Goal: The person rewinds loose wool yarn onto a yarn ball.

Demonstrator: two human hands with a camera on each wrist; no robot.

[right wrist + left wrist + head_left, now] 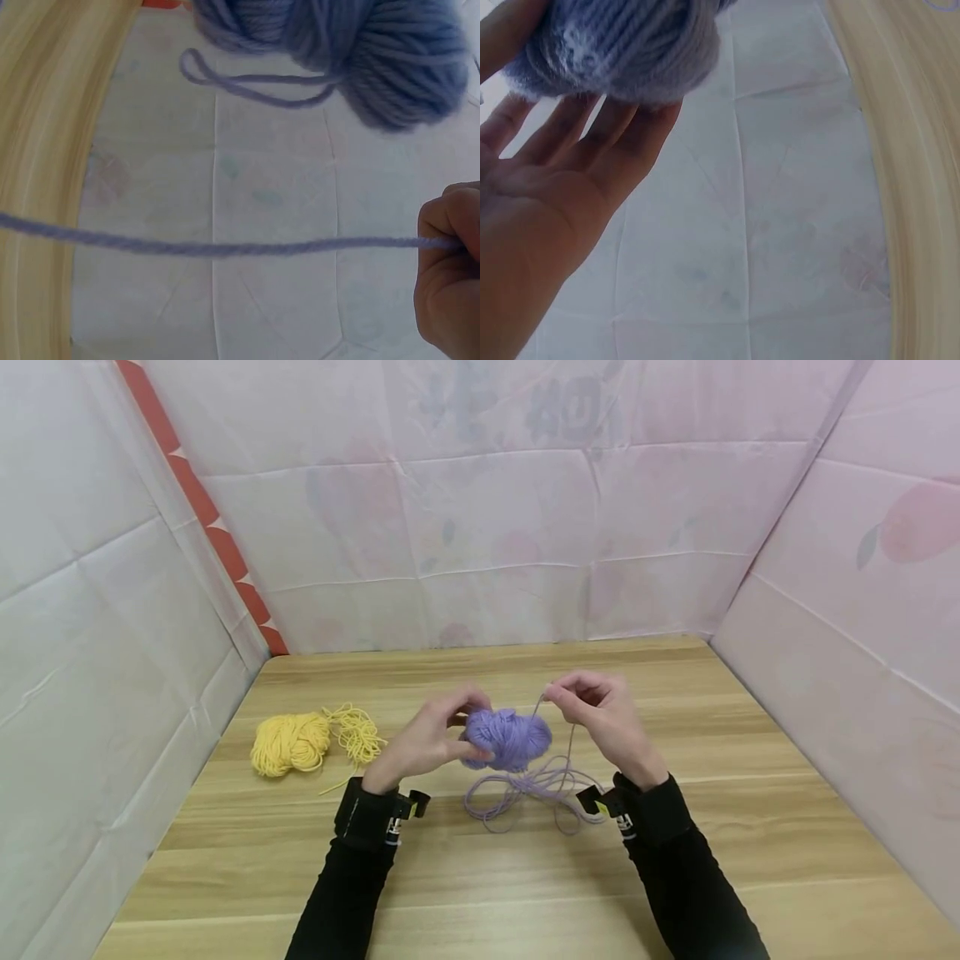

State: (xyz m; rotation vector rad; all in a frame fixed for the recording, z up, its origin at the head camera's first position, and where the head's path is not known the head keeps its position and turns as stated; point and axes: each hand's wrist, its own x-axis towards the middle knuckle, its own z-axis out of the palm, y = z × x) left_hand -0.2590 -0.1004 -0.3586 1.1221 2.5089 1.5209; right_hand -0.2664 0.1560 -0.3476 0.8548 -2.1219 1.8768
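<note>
My left hand [429,735] holds a purple ball of yarn [510,739] above the table, thumb on its near side and fingers around the far side. In the left wrist view the fingers [607,139] curve under the ball [630,52]. To the right of the ball, my right hand [603,714] pinches a purple yarn strand [247,247] between thumb and forefinger. One part of the strand runs from the pinch to the ball; another hangs down to loose purple loops [525,785] on the table. A small loop [262,86] sticks out from the ball in the right wrist view.
A yellow ball of yarn [291,743] lies on the left of the wooden table [465,893], with a loose yellow tangle [356,735] beside it. Pale printed sheets [480,527] stand as walls behind and on both sides. Dark camera straps [367,814] circle both wrists.
</note>
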